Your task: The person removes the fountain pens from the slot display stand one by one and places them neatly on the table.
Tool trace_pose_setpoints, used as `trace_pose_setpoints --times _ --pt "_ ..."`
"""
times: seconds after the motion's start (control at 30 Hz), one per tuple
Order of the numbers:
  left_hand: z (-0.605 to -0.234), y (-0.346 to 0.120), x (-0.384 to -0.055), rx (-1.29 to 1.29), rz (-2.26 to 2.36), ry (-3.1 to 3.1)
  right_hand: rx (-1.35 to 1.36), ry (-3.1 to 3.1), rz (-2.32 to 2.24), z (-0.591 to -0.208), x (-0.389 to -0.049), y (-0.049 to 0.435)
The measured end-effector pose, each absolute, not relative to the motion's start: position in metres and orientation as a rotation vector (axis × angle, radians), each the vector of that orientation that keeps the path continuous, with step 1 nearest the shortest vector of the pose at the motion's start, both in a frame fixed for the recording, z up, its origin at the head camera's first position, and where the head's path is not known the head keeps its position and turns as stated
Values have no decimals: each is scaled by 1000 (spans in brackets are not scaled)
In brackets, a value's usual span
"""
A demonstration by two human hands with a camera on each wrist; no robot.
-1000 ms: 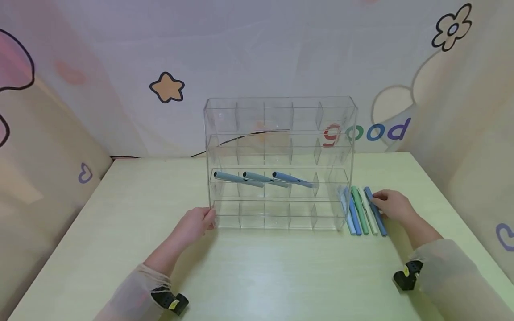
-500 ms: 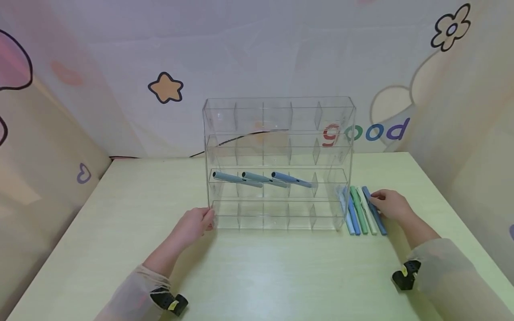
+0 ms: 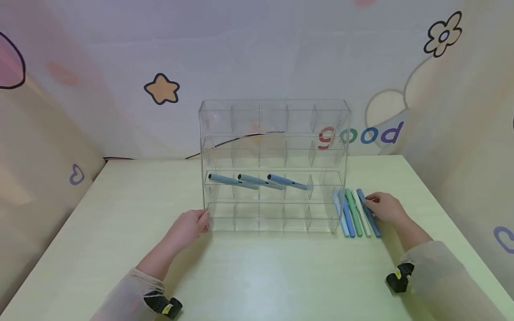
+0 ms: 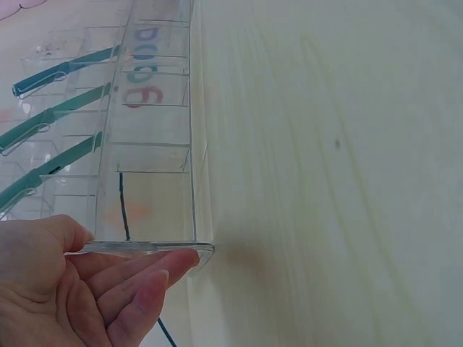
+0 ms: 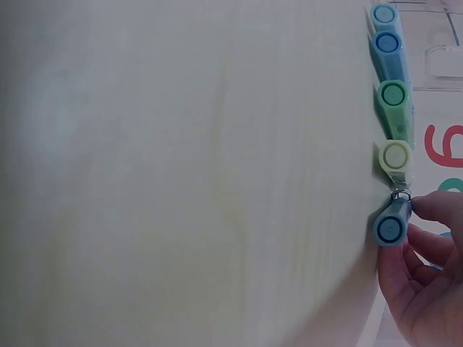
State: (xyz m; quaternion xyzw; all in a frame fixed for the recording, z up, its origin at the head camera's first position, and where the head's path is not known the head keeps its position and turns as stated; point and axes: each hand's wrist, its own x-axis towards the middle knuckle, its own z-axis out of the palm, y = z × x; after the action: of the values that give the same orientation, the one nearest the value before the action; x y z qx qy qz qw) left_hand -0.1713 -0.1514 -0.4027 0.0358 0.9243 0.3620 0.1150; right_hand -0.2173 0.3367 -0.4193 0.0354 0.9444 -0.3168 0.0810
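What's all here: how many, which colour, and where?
Table: 1, pale, beneath
Compartment rack: 1, clear, on table
Racked capped pens: 3, two teal, one blue, third row down
Loose capped pens: 5, light blue, blue, green, cream, dark blue, at rack's right
Printed backdrop: 1, pale, behind
Star: 1, orange, upper left
Flower: 1, cream, upper right
"good" lettering: 1, multicoloured, backdrop's right
Hearts: 2, purple, either side
Wrist cameras: 2, black, near wrists
Sleeves: 2, pale grey, foreground
Left grip: 1, bare, holding rack's left edge
Right grip: 1, bare, pinching dark blue pen

Downward head view, wrist views near hands (image 3: 186, 228) (image 3: 386, 207)
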Motion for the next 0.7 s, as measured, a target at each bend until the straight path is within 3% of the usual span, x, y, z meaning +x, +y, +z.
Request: trace_pose_setpoints --times 0.7 --pt "-403 -153 -173 122 1060 2712 74 2848 -803 -411 -210 341"
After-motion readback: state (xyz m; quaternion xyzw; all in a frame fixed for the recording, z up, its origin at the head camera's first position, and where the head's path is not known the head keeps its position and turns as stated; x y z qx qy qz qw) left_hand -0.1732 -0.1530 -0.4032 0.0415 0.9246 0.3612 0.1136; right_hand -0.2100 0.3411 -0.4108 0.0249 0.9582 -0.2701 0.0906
